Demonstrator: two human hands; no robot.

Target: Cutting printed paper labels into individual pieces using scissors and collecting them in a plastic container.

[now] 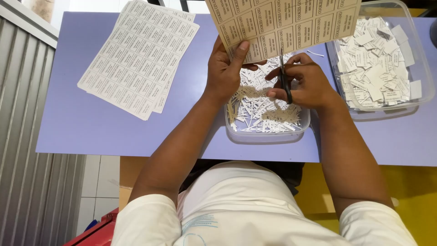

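Note:
My left hand [225, 68] pinches the lower edge of a tan sheet of printed labels [282, 23], held up over the table. My right hand [302, 82] grips black-handled scissors [284, 79], whose blades point up into the sheet's bottom edge. Both hands hover above a clear plastic tub [268, 134] filled with thin white paper strips.
A stack of white printed label sheets [139, 54] lies on the lavender table [91, 123] at the left. A larger clear tub [423, 68] at the right holds several cut label pieces. A corrugated grey wall runs along the left; the table's near edge is by my body.

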